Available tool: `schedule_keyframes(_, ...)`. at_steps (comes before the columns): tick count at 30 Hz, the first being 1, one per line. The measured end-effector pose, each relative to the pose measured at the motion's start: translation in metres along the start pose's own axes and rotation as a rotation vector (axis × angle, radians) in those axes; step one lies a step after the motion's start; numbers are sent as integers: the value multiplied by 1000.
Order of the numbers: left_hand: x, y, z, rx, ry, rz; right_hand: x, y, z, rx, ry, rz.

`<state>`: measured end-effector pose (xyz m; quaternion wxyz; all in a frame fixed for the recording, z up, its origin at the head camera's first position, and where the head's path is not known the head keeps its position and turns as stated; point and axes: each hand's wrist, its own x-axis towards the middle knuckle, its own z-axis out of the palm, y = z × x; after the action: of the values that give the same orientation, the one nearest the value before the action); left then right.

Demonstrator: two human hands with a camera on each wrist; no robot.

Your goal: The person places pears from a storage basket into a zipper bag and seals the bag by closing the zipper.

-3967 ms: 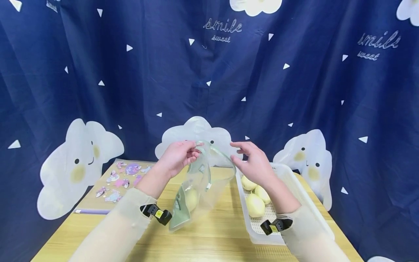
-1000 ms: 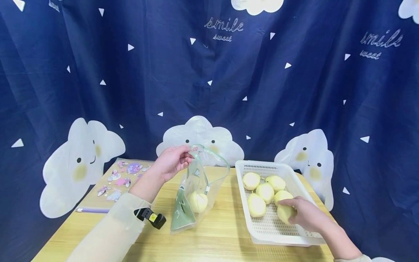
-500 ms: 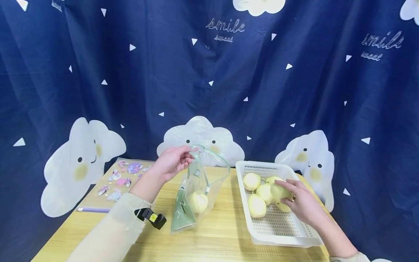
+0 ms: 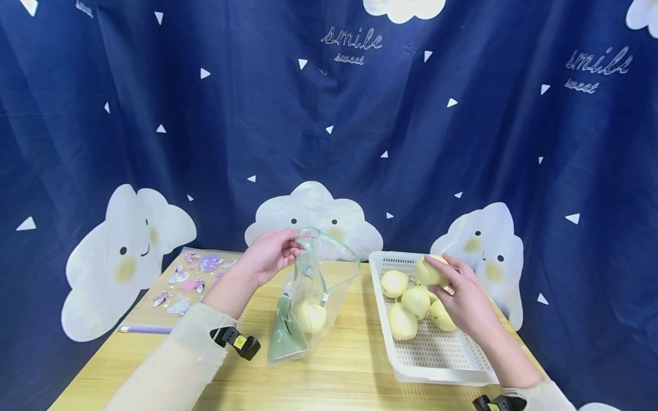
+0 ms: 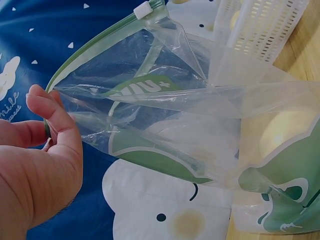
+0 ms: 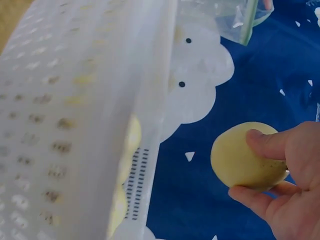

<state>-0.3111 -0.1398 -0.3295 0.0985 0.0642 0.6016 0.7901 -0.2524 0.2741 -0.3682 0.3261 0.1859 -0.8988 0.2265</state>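
My left hand [image 4: 272, 256] pinches the green zip edge of a clear bag [image 4: 331, 285], whose mouth gapes toward the right. Inside the bag, near its bottom, lies one yellow pear [image 4: 311, 317]. In the left wrist view, the left hand [image 5: 45, 155] has thumb and fingers on the bag's rim, with a white slider [image 5: 143, 10] farther along it. My right hand [image 4: 465, 294] grips another pear [image 4: 432, 270] above the white basket [image 4: 447, 375]. The right wrist view has this pear [image 6: 245, 156] between the thumb and fingers of the right hand [image 6: 295, 175].
Several pears [image 4: 402, 321] lie in the basket at the right of the wooden table [image 4: 329, 388]. A flat printed bag with a purple zip [image 4: 149, 330] lies at the left, partly behind my left arm. A blue curtain [image 4: 288, 142] hangs behind the table.
Since the earlier frames, my right hand has gone from beside the bag to the basket, grasped a pear and raised it toward the basket's back. The left hand stays at the bag's rim.
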Motion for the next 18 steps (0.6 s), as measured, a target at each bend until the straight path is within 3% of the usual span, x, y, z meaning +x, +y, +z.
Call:
schedule_keyframes(9,0,0,0,-1,6,-3,18,-24,6,49,117,-49)
schedule_keyframes(18,0,-1,-1,0,1,-4,37,-44,14,108,181,-131)
